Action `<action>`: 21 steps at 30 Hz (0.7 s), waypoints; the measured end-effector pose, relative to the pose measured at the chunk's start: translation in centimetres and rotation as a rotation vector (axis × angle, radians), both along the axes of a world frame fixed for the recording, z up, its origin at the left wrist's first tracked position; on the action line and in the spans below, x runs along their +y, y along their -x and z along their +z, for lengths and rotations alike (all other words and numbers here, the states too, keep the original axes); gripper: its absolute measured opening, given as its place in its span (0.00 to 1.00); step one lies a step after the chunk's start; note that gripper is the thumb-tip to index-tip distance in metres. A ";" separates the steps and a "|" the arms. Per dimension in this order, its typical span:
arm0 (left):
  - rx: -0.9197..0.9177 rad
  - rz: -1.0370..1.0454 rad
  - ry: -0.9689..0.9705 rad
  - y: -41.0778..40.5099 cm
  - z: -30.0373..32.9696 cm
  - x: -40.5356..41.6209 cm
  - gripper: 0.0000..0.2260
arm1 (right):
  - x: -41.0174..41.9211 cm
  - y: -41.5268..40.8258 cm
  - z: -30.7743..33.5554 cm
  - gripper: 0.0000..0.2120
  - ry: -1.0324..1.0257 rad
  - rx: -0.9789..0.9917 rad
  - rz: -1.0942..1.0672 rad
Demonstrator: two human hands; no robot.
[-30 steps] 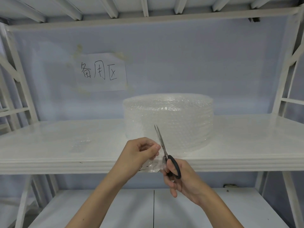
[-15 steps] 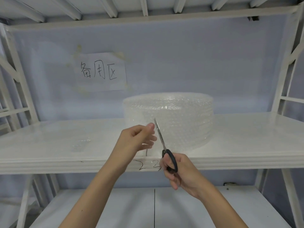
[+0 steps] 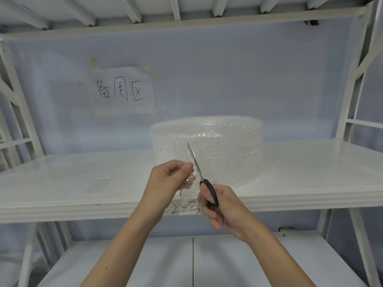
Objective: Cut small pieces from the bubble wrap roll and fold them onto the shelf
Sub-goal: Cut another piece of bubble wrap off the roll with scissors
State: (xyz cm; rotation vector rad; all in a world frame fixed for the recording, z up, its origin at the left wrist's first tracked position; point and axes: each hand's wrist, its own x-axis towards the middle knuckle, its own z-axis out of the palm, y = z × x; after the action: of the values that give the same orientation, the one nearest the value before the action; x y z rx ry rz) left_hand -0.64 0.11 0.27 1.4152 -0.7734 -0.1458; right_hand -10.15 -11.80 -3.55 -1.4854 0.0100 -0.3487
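Note:
A wide roll of clear bubble wrap (image 3: 226, 146) stands on the white shelf (image 3: 300, 168), at its middle. My left hand (image 3: 167, 181) pinches a small clear strip of bubble wrap (image 3: 189, 183) that hangs down in front of the roll, over the shelf's front edge. My right hand (image 3: 221, 208) holds black-handled scissors (image 3: 199, 172) just right of the strip, blades closed and pointing up and slightly left, right against the strip. A small folded piece of bubble wrap (image 3: 98, 182) lies flat on the shelf to the left.
A paper sign (image 3: 121, 92) with handwriting is taped to the wall behind. White frame posts (image 3: 352, 112) rise at both ends of the shelf. A lower shelf (image 3: 145, 264) lies below my forearms. "2-3" is written on the shelf's front edge.
My left hand first rose toward the roll, then settled lower with the strip pinched. The scissors stayed beside it, moving up a little with my right hand.

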 end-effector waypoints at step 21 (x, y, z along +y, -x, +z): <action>-0.058 -0.043 0.019 -0.1 -1.2 0.4 0.07 | -0.3 -0.6 1.9 0.24 0.053 0.029 0.008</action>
State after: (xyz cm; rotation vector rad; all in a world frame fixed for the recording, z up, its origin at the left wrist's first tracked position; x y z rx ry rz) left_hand -0.52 0.55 -0.90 1.3906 -0.8516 -0.1313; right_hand -9.55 -12.13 -1.70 -1.5424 0.0185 -0.3232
